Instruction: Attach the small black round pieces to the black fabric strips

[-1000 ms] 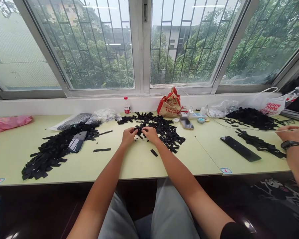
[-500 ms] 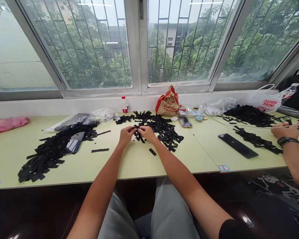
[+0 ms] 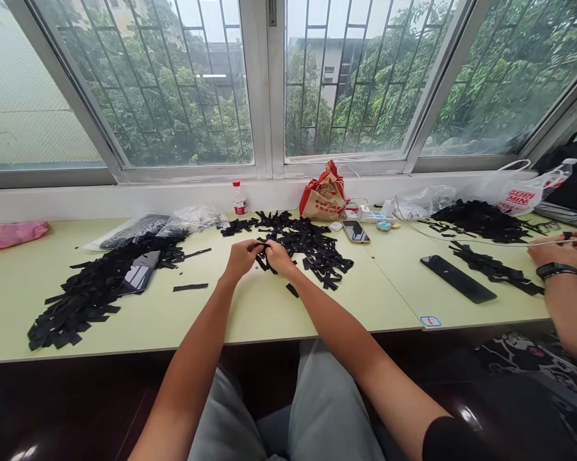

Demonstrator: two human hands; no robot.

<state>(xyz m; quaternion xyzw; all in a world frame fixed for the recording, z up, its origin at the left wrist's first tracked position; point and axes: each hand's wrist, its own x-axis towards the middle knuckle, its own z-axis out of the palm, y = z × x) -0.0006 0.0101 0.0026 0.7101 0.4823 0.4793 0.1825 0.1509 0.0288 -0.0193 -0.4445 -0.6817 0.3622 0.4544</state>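
My left hand (image 3: 241, 259) and my right hand (image 3: 279, 258) are close together over the table (image 3: 250, 314), fingers closed on a small black strip (image 3: 260, 246) between them. Behind and right of my hands spreads a loose pile of black strips (image 3: 317, 246). One short black strip (image 3: 292, 291) lies just below my right hand, and a longer single strip (image 3: 191, 287) rests to the left. A long heap of black strips (image 3: 86, 288) covers the table's left side, with a dark glossy phone (image 3: 141, 272) on its edge.
Along the back stand a red-capped bottle (image 3: 239, 198), a red and tan paper bag (image 3: 323, 197) and a phone (image 3: 356, 232). A black flat case (image 3: 458, 279) lies to the right, near another person's hand (image 3: 554, 253) and more black strips (image 3: 483, 221). Plastic bags (image 3: 192, 219) sit back left.
My left hand has shifted slightly left, and the black strip shows stretched between both hands. The whole view has moved a little. The other person's hand has moved slightly right.
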